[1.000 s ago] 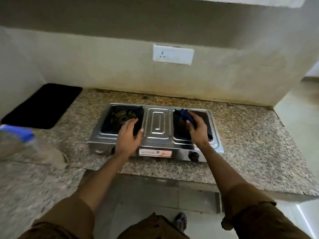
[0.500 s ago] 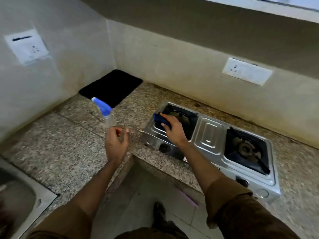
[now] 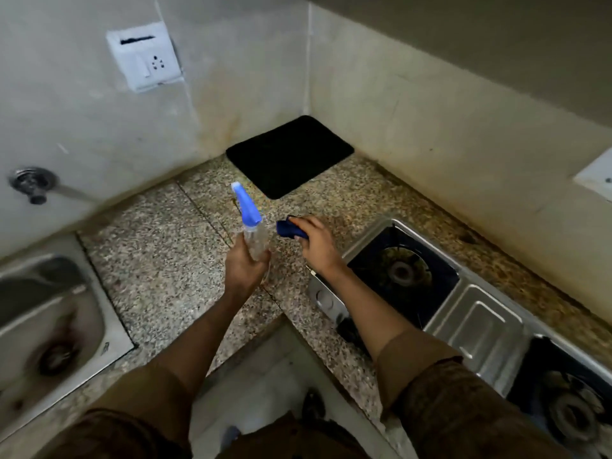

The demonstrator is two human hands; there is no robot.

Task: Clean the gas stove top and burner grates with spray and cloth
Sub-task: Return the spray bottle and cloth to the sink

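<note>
A steel two-burner gas stove (image 3: 477, 321) sits on the granite counter at the right, its left burner and dark grate (image 3: 402, 271) in full view and the right burner (image 3: 573, 415) at the frame's edge. My left hand (image 3: 243, 270) grips a clear spray bottle (image 3: 253, 238) with a blue nozzle, held upright over the counter left of the stove. My right hand (image 3: 314, 241) holds a folded blue cloth (image 3: 289, 229) just beyond the stove's left end, close to the bottle.
A steel sink (image 3: 43, 326) lies at the left, with a wall tap fitting (image 3: 31, 183) above it. A black mat (image 3: 289, 155) fills the counter's corner. Wall sockets (image 3: 144, 56) are mounted on the left wall. The granite counter (image 3: 165, 256) wraps round an inner corner edge.
My left hand has closed round the spray bottle and lifted it. My right hand with the cloth has left the stove's left burner and moved left toward the bottle. The view has swung left.
</note>
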